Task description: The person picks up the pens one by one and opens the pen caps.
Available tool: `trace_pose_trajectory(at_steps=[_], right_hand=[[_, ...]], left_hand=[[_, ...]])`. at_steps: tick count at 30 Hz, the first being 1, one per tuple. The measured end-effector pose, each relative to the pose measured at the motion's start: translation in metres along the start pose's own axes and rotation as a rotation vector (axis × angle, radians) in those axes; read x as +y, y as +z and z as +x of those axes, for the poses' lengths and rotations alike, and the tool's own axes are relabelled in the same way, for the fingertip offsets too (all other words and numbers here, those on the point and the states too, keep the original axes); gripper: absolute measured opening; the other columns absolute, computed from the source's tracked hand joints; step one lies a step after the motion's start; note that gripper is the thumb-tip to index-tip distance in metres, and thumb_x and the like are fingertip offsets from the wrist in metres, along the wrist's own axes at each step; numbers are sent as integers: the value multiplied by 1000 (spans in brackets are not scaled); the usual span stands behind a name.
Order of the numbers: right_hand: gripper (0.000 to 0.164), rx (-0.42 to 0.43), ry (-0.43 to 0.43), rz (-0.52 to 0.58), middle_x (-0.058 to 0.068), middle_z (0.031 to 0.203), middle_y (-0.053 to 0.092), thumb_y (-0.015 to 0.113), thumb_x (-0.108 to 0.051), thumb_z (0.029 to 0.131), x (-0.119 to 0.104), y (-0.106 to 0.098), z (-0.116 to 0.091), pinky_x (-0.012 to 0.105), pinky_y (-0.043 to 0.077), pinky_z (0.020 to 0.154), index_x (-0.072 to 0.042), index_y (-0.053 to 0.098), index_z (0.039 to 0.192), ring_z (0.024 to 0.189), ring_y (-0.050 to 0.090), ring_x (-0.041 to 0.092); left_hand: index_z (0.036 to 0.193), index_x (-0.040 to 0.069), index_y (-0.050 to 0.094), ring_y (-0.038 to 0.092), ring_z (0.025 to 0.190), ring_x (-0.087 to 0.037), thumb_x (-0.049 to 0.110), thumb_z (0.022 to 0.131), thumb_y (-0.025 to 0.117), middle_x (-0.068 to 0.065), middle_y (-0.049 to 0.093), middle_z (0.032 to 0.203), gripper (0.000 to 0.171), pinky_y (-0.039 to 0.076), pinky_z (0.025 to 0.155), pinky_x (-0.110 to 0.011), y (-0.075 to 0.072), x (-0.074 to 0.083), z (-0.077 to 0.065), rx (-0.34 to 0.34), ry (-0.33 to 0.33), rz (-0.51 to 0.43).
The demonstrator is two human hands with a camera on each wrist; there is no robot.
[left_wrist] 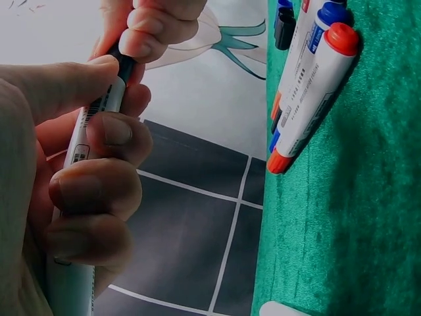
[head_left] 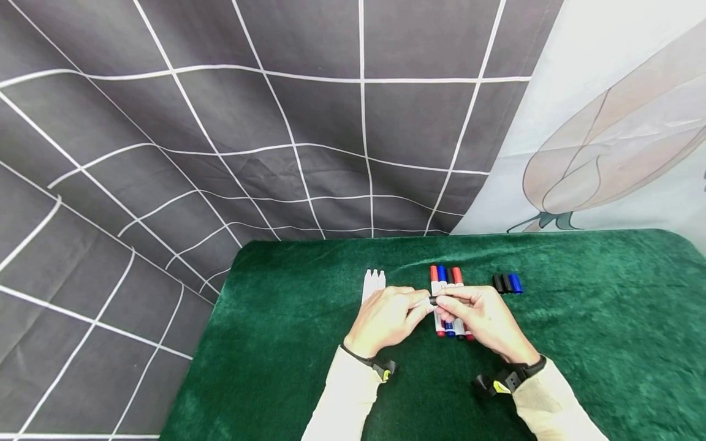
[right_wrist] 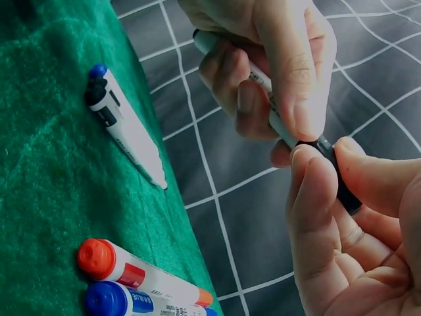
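My left hand (head_left: 388, 315) grips the white barrel of a marker (left_wrist: 79, 141), fingers curled round it and the thumb up near its black end. With thumb and fingertips, my right hand (head_left: 488, 315) pinches the marker's black cap (right_wrist: 342, 178). The cap sits in line with the barrel; whether it is fully seated is hidden by the fingers. Both hands are held above a row of capped markers (head_left: 436, 275) in red, blue and black, side by side on the green cloth.
Left of the row lie three white markers without caps (head_left: 374, 282), partly behind my left hand. Two black caps and a blue cap (head_left: 515, 283) lie to the right. Green cloth (head_left: 287, 318) covers the table; a dark gridded curtain (head_left: 325, 110) hangs behind it.
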State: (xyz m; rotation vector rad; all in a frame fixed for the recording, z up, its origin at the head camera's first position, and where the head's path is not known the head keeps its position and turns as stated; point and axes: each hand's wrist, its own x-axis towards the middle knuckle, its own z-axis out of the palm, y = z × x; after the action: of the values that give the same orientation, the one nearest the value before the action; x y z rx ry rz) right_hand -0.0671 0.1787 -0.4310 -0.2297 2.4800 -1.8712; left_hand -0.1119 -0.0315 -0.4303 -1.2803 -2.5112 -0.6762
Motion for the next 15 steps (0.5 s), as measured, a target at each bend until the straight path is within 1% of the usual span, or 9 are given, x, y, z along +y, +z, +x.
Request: trace_pose_trajectory(at_steps=[2, 5, 8, 12, 15], right_hand=[[21, -3, -19, -8, 4, 81, 74, 66, -15, 97, 1, 0, 1, 28, 52, 58, -2, 75, 111, 71, 66, 7], [20, -1, -53, -33, 3, 82, 75, 66, -14, 97, 1, -1, 1, 26, 49, 54, -3, 76, 111, 71, 65, 5], [20, 0, -82, -53, 2, 85, 76, 65, -12, 97, 2, -1, 2, 23, 47, 53, -3, 76, 111, 72, 66, 4], [19, -6, -113, -57, 2, 88, 76, 65, -10, 98, 3, -1, 2, 23, 51, 59, -2, 76, 111, 75, 67, 3], [18, -10, -140, -50, 3, 90, 76, 64, -8, 98, 4, -1, 2, 22, 54, 64, -2, 76, 111, 77, 69, 4]], left_hand=[[76, 22, 55, 47, 61, -1, 32, 104, 54, 12, 44, 66, 30, 30, 52, -18, 0, 0, 0, 0, -2, -9], [74, 21, 52, 46, 60, -2, 32, 104, 53, 12, 43, 65, 32, 30, 53, -17, -1, -1, 0, -8, -10, -31], [74, 21, 52, 46, 61, -2, 32, 104, 53, 12, 44, 65, 32, 30, 54, -17, -1, -2, 0, -22, -24, -59], [77, 22, 56, 48, 64, 1, 33, 104, 53, 13, 46, 67, 30, 32, 56, -16, -2, -2, 0, -36, -35, -67], [76, 23, 56, 47, 64, 2, 33, 104, 52, 14, 46, 67, 30, 33, 56, -15, -2, -2, 0, -41, -42, -64]])
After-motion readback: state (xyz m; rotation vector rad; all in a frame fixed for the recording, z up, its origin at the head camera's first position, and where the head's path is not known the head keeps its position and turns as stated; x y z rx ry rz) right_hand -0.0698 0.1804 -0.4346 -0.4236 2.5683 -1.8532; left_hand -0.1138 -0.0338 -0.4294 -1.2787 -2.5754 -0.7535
